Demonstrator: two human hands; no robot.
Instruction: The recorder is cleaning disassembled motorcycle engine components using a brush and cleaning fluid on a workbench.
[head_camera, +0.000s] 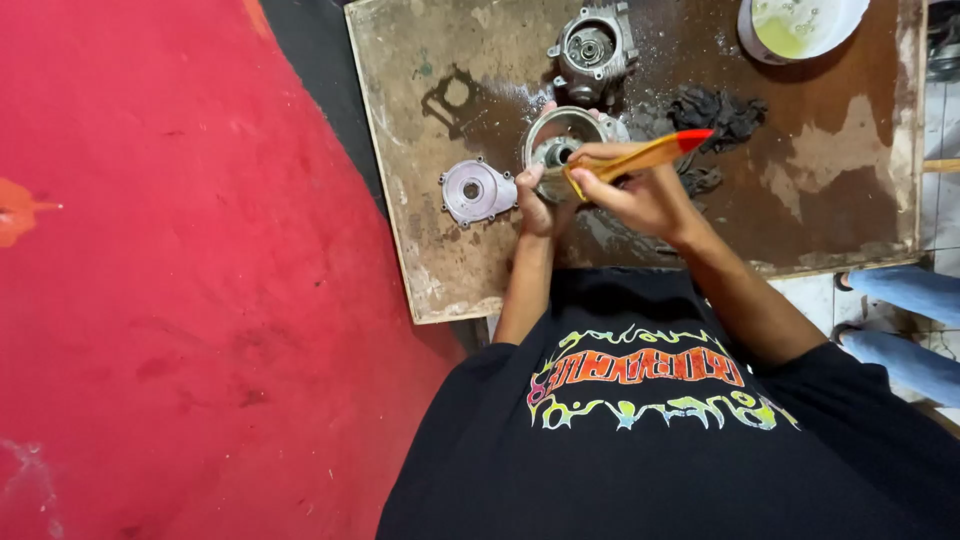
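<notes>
My right hand (640, 195) grips a paintbrush (640, 155) with a yellow wooden handle and red tip, its bristle end down at a round metal engine housing (565, 138) on a stained wooden board (830, 200). My left hand (535, 205) holds the housing's near edge, fingers curled on its rim. A flat round metal cover (475, 190) lies just left of my left hand. Another metal engine part (592, 48) sits beyond the housing.
A white bowl (800, 25) of yellowish liquid stands at the board's far right. A dark dirty rag (715, 115) lies right of the housing. Red floor (180, 270) spreads to the left. Another person's legs in jeans (905, 320) are at the right, over white tiles.
</notes>
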